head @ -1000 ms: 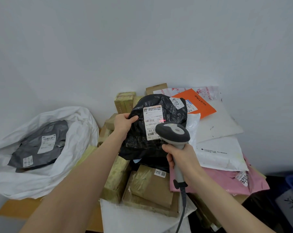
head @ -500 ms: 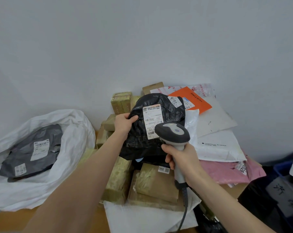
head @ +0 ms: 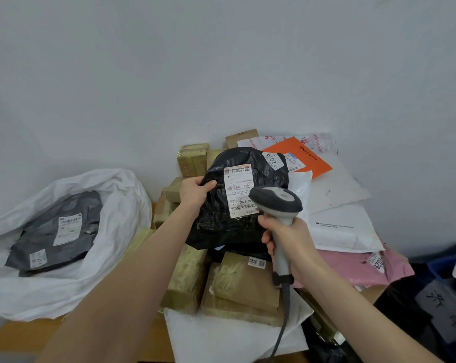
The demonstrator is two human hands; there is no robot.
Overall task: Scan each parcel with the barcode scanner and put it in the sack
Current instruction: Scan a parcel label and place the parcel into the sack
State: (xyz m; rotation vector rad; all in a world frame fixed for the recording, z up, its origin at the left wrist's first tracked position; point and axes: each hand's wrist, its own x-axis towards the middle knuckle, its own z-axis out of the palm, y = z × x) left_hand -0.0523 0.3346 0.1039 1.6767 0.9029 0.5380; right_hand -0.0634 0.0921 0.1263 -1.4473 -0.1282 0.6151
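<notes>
My left hand point(head: 194, 191) grips the upper left edge of a black plastic parcel point(head: 221, 221), holding it upright over the pile with its white shipping label point(head: 238, 193) facing me. My right hand point(head: 287, 239) holds the grey barcode scanner point(head: 278, 203) by its handle, its head just right of the label and pointing at it. The white sack point(head: 117, 203) lies open on the left with a dark grey parcel point(head: 56, 231) inside.
Taped cardboard boxes point(head: 242, 286) fill the table below the parcel. An orange mailer point(head: 300, 155), white mailers point(head: 345, 226) and a pink mailer point(head: 352, 268) lie to the right. The scanner cable point(head: 282, 318) hangs toward the front edge. Dark bins point(head: 431, 305) stand at lower right.
The red scan line seen on the label a second ago is gone. The black parcel and scanner stay nearly where they were; the view has shifted slightly right.
</notes>
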